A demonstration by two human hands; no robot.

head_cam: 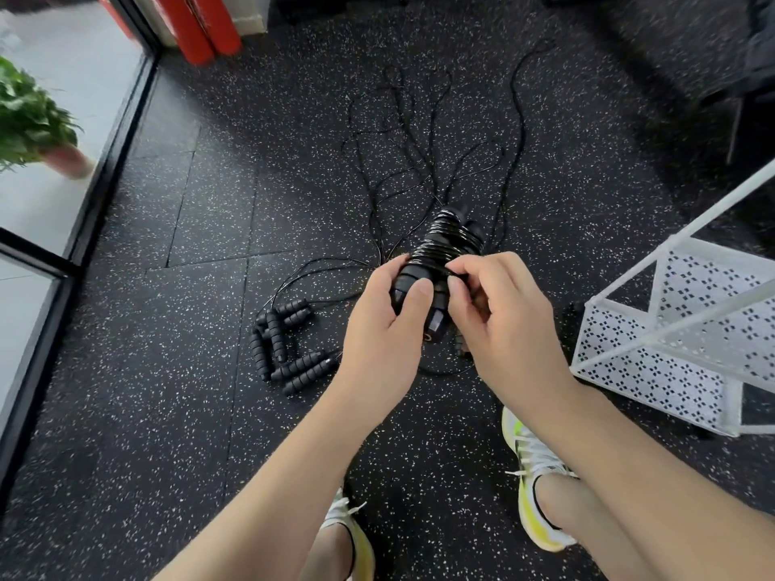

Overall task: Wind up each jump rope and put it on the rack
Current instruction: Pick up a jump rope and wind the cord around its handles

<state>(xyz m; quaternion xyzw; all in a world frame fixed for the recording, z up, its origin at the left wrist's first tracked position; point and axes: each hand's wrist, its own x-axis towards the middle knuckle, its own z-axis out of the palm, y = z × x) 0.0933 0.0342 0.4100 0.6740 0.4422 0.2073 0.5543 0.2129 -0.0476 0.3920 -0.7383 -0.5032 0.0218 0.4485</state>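
Left hand (388, 316) grips the black ribbed handles of a cord-wound jump rope (436, 262), held above the speckled black rubber floor (167, 413). Right hand (499, 312) pinches the thin black cord against the bundle. White perforated metal rack (671, 350) stands just right; loose black rope handles (289, 350) lie left.

Black speckled floor (167, 413), window (63, 119), plant (29, 115)

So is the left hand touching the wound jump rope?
Touching. The head view shows the left hand gripping the wound jump rope, its thumb pressed on the handles.
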